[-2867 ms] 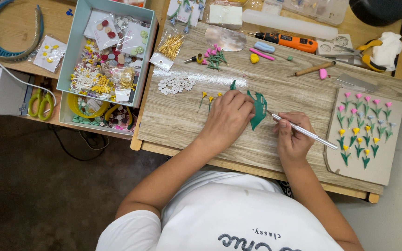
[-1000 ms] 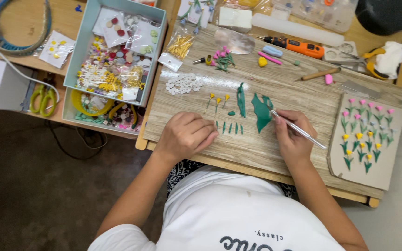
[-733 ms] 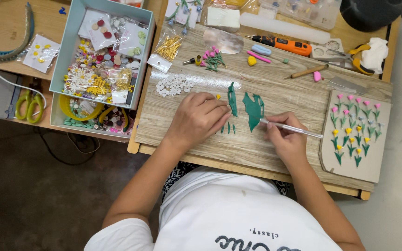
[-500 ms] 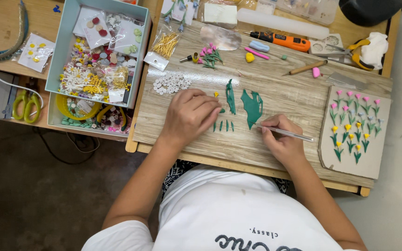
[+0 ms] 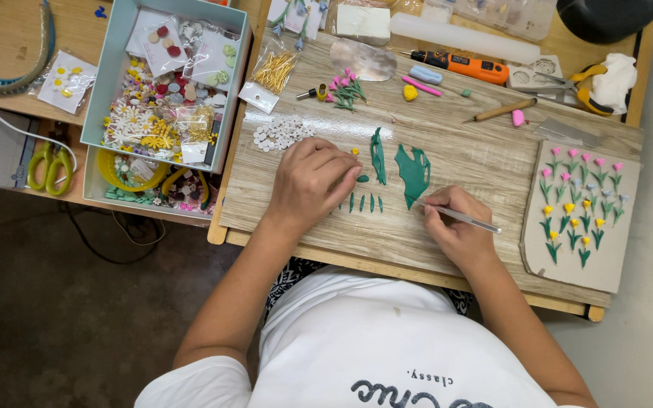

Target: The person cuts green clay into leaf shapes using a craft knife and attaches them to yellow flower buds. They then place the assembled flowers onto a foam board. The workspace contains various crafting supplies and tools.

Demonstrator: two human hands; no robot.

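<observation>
Pinching a thin metal tool [image 5: 466, 218], the right hand [image 5: 455, 230] touches its tip to the green clay sheet [image 5: 413, 172] on the counter [image 5: 455, 151] — the left hand [image 5: 311, 180] rests loosely curled, empty, beside small green leaves [image 5: 365, 202].

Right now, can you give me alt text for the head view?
A person's right hand holds a thin metal tool to a flat green clay piece on a wooden board, while the left hand rests beside small green clay leaves. A card of tiny clay tulips lies right.
</observation>
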